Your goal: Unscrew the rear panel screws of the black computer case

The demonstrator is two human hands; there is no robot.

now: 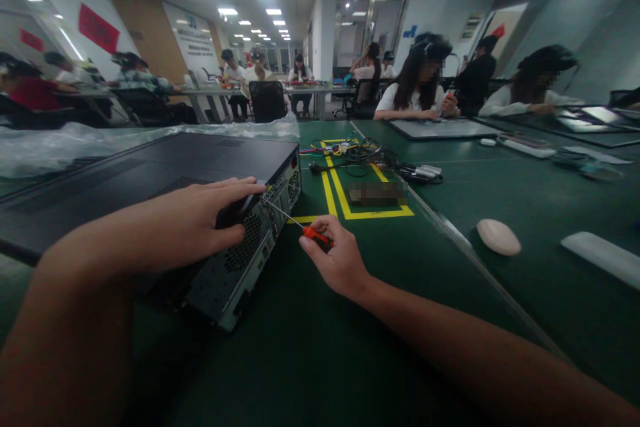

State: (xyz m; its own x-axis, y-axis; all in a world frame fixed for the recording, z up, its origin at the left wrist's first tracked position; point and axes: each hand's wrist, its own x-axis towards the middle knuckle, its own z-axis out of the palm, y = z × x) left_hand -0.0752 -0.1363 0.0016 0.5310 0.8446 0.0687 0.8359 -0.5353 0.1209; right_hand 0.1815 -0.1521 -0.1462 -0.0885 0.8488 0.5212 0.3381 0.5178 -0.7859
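Observation:
A black desktop computer case (165, 153) lies on its side on the green table at the left, its grey metal rear panel (273, 227) angled to the right. My left hand (210, 213) braces its rear edge, fingers stretched along the top and thumb down on the rear face; a dark part shows between them. In my right hand (337, 253) is a screwdriver (316, 236) with an orange-red and black handle. Its thin shaft slants up leftward to the case's rear edge beside my left fingertips. The tip's exact contact is hard to see.
Ahead lie tangled cables (370, 153) and a dark block (377, 194) by yellow tape lines (340, 197). A pale rounded object (499, 237) and a white bar (603, 255) are at right. Clear plastic (240, 130) sits behind the case. People (415, 87) work opposite.

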